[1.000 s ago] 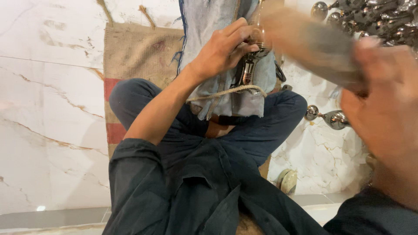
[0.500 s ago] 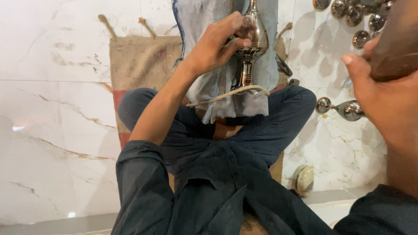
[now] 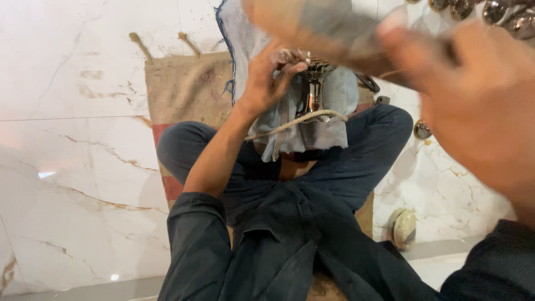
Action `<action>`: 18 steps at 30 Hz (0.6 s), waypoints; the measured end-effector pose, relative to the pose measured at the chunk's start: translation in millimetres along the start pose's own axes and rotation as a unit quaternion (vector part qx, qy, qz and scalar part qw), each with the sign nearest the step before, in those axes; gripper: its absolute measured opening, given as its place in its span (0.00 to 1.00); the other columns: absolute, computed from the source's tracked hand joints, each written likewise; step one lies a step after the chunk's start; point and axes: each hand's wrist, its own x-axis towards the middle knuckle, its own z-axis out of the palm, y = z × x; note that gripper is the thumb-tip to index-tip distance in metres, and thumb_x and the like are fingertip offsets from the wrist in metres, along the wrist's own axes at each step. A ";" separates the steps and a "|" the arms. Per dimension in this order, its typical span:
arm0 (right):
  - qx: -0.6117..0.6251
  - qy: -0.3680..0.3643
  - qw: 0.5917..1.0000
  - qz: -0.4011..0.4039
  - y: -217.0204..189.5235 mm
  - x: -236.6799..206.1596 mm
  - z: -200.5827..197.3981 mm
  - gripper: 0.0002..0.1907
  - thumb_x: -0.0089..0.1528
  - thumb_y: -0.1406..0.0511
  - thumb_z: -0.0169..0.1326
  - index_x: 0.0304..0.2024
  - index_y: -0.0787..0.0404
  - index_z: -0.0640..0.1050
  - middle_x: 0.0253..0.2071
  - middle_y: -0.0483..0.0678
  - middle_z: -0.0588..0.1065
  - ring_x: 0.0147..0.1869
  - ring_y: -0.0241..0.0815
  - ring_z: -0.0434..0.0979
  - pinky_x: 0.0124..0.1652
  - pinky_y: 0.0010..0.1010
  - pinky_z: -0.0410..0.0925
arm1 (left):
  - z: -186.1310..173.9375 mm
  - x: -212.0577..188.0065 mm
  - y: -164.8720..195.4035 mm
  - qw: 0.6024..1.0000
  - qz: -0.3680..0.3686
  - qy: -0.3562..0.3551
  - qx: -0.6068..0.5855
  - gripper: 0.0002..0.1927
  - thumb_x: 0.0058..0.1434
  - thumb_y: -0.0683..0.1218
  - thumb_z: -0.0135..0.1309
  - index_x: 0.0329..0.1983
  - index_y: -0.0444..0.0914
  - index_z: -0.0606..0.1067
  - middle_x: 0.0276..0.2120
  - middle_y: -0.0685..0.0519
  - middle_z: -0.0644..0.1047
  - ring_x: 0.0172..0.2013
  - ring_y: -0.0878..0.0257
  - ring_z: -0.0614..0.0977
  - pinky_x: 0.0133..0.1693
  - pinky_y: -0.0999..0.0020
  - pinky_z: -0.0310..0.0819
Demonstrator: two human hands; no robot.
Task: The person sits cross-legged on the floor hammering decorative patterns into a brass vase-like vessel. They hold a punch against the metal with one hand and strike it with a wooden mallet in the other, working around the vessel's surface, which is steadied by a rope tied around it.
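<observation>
Before the metal piece [image 3: 314,83], blurred right hand [image 3: 479,106], grey cloth [image 3: 290,33]

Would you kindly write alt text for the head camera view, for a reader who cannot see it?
A seated, cross-legged person's left hand grips the top of a shiny metal piece over a grey cloth, while the blurred right hand swings a blurred tool close to the camera. A burlap mat lies on the marble floor.

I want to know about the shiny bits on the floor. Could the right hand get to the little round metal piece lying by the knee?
Probably yes. The right hand is raised close to the camera, holding a blurred stick-like tool, and the round metal piece lies on bare marble floor beside the knee, nothing covering it. The hand would likely have to free itself first.
</observation>
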 end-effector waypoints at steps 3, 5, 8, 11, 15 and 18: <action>0.178 0.035 0.983 0.018 2.0 6.3 0.4 0.34 0.69 0.71 0.56 0.75 0.40 0.68 0.38 0.49 0.70 0.37 0.46 0.71 0.37 0.34 0.66 | 4.2 -19.0 -9.1 0.992 0.046 0.020 0.114 0.15 0.60 0.37 0.62 0.50 0.37 0.76 0.46 0.45 0.80 0.45 0.48 0.83 0.46 0.55 0.79; 0.187 0.044 0.981 0.020 1.3 -0.7 4.3 0.34 0.68 0.70 0.57 0.74 0.40 0.68 0.38 0.49 0.71 0.35 0.46 0.71 0.37 0.36 0.67 | 9.1 -23.4 -10.1 0.993 0.046 0.039 0.099 0.15 0.59 0.37 0.61 0.50 0.36 0.75 0.47 0.44 0.80 0.46 0.48 0.83 0.48 0.55 0.79; 0.114 0.056 0.991 0.032 -12.2 -32.7 23.3 0.36 0.61 0.67 0.65 0.70 0.42 0.69 0.32 0.49 0.70 0.30 0.47 0.72 0.33 0.38 0.69 | 9.6 -17.1 -9.5 0.991 -0.001 0.119 -0.065 0.08 0.69 0.38 0.57 0.50 0.37 0.73 0.46 0.45 0.81 0.44 0.57 0.85 0.44 0.65 0.85; 0.325 0.103 0.927 0.157 -36.5 -67.3 83.6 0.38 0.67 0.72 0.64 0.75 0.51 0.61 0.42 0.56 0.73 0.38 0.58 0.76 0.38 0.47 0.69 | -6.3 -6.1 -7.9 0.947 -0.065 0.296 -0.107 0.08 0.77 0.40 0.53 0.55 0.40 0.68 0.47 0.48 0.79 0.42 0.61 0.84 0.43 0.66 0.88; 0.471 -0.013 0.806 0.359 -118.1 -119.1 166.0 0.47 0.64 0.67 0.64 0.79 0.62 0.53 0.62 0.67 0.71 0.60 0.67 0.75 0.58 0.52 0.68 | -56.8 -15.9 1.5 0.911 -0.121 0.371 -0.135 0.19 0.76 0.43 0.51 0.63 0.42 0.57 0.48 0.46 0.76 0.47 0.56 0.86 0.46 0.62 0.87; 0.626 -0.044 0.619 0.472 -207.0 -154.6 178.4 0.50 0.59 0.70 0.56 0.79 0.66 0.46 0.74 0.69 0.59 0.76 0.64 0.61 0.70 0.48 0.57 | -77.0 -38.5 12.9 0.909 -0.197 0.357 -0.091 0.18 0.77 0.42 0.50 0.64 0.40 0.58 0.48 0.48 0.75 0.46 0.58 0.85 0.44 0.67 0.86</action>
